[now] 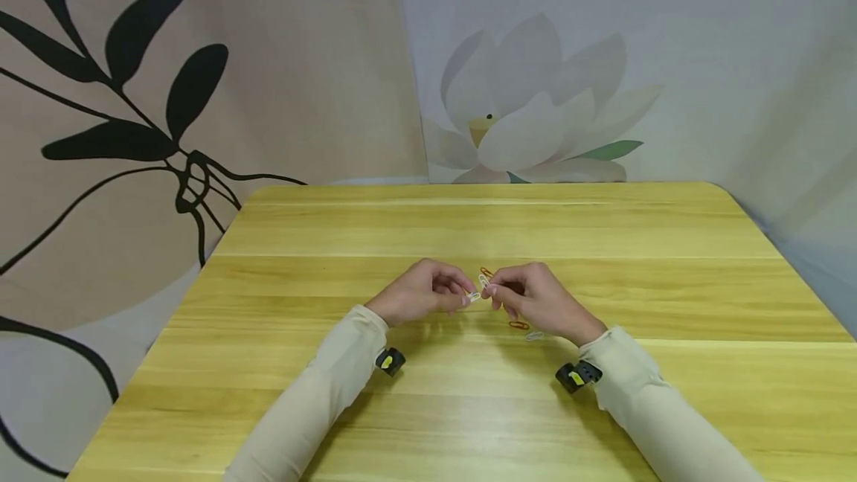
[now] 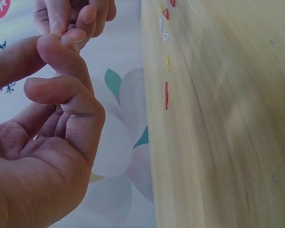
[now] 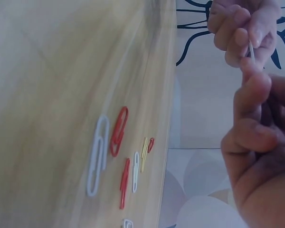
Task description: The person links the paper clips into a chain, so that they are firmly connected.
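My two hands work close together above the middle of a wooden table (image 1: 348, 222), between its left and right edges and well short of its far edge. My left hand (image 1: 428, 292) pinches a white paper clip (image 1: 474, 296) at the fingertips, one end facing my right hand (image 1: 538, 300). My right fingers are curled, thumb and forefinger drawn together; whether they grip anything I cannot tell. A pale clip (image 1: 483, 280) shows just beside these fingertips, and I cannot tell whether it is held or lies on the tabletop. In the right wrist view, loose clips lie on the table: a gray-white clip (image 3: 98, 156) and a red clip (image 3: 118, 131) nearest the camera, then a narrow red clip (image 3: 124, 184), a slim white clip (image 3: 135, 172), a yellow clip (image 3: 144, 154) and a small red clip (image 3: 150, 145) farthest off. Cream sleeves (image 1: 335, 363) cover my forearms. Beyond the far edge hangs a printed lotus (image 1: 529, 132); dark leaves (image 1: 197, 88) show beyond the far left corner.
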`<state>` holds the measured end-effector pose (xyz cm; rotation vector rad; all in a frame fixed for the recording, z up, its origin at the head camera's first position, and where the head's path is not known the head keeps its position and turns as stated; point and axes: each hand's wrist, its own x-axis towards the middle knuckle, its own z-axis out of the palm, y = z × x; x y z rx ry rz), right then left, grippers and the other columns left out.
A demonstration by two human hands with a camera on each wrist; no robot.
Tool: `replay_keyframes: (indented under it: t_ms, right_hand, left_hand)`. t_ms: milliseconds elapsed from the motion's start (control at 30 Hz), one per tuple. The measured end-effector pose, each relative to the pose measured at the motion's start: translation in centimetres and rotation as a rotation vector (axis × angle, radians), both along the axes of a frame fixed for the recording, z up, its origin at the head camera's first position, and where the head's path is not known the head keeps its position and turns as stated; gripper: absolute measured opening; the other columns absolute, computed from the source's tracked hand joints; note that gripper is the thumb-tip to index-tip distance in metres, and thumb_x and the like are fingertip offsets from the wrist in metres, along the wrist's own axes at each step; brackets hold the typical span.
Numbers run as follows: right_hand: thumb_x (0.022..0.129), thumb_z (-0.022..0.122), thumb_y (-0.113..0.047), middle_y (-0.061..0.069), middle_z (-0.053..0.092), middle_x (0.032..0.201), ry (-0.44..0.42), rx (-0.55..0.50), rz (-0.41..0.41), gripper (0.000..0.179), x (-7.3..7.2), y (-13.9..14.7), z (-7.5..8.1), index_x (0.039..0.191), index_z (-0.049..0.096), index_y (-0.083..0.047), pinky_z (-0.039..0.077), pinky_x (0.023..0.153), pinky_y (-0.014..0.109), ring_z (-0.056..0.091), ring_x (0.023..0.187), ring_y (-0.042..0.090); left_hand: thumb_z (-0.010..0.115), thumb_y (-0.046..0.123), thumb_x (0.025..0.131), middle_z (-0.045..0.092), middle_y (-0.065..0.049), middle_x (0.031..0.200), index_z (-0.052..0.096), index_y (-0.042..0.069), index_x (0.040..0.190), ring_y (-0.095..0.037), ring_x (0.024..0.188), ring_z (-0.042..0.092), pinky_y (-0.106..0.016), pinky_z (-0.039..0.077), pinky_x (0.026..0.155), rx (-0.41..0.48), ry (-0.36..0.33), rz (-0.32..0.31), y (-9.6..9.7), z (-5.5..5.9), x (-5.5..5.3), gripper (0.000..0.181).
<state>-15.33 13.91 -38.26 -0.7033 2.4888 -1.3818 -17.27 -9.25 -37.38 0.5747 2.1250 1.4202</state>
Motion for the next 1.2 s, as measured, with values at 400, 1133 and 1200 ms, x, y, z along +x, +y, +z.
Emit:
replay_keyframes:
  t_ms: [400,1133,1200]
  right_hand:
    - [0.102,0.058,-0.018,0.009,0.055,0.058,0.037,0.001,0.021,0.025,0.35,-0.02,-0.18,0.085,0.07,-0.004,0.041,0.045,0.024,0.047,0.048,0.006]
    - [0.1,0.06,-0.011,0.009,0.066,0.07,0.161,0.087,0.059,0.017,0.81,0.6,-0.09,0.089,0.072,-0.006,0.045,0.048,0.022,0.049,0.05,0.002]
    - [0.1,0.06,-0.011,0.008,0.066,0.069,0.166,0.097,0.06,0.017,0.85,0.77,-0.15,0.089,0.072,-0.007,0.044,0.048,0.022,0.048,0.05,0.001]
  left_hand:
    - [0.063,0.008,0.097,0.066,-0.003,0.09,0.069,0.002,0.111,-0.011,0.074,0.057,-0.035,0.052,0.075,0.045,-0.045,0.0,0.4,0.1,0.21,0.017]
    - [0.059,0.005,0.097,0.06,0.002,0.084,0.065,-0.005,0.11,-0.012,0.073,0.054,-0.028,0.048,0.07,0.117,-0.1,-0.006,0.34,0.61,0.35,0.018]
    - [0.057,0.005,0.097,0.059,0.002,0.082,0.065,-0.005,0.11,-0.013,0.071,0.052,-0.027,0.045,0.068,0.119,-0.089,-0.026,0.33,0.61,0.31,0.018]
